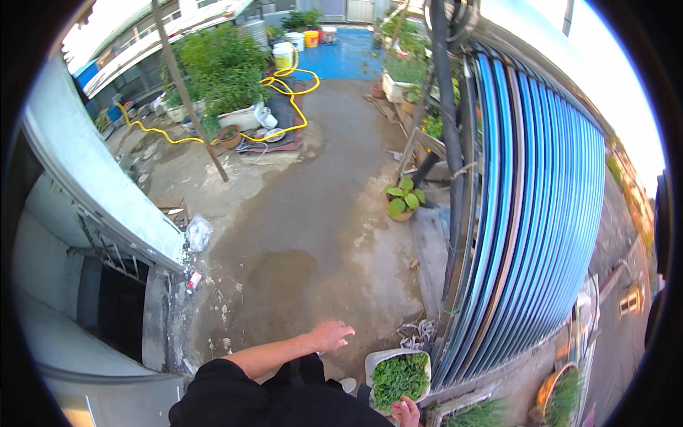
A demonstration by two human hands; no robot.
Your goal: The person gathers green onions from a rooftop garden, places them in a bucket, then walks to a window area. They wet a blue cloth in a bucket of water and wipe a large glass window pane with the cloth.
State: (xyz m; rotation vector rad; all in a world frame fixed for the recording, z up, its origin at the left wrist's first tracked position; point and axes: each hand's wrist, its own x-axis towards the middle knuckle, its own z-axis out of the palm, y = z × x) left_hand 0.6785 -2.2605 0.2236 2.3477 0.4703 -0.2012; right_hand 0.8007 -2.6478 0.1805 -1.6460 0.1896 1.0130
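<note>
My left hand (332, 336) reaches out over the wet concrete floor (331, 213) with its fingers loosely spread and nothing in them. At the bottom of the view, my right hand (406, 411) is at the near edge of a white plastic planter (369, 364). Low green leafy plants (399, 376) fill this planter. The right fingers are curled close to the leaves; whether they pinch one is too small to make out. A light-coloured shoe (348, 384) shows just left of the planter.
Glass tubes of a solar water heater (539, 203) rise on the right beside a dark insulated pipe (451, 133). A potted plant (404, 197) stands by its frame. Further off, a yellow hose (299, 107) loops across the ground. A wooden pole (187, 91) leans at left, near a plastic bag (199, 233).
</note>
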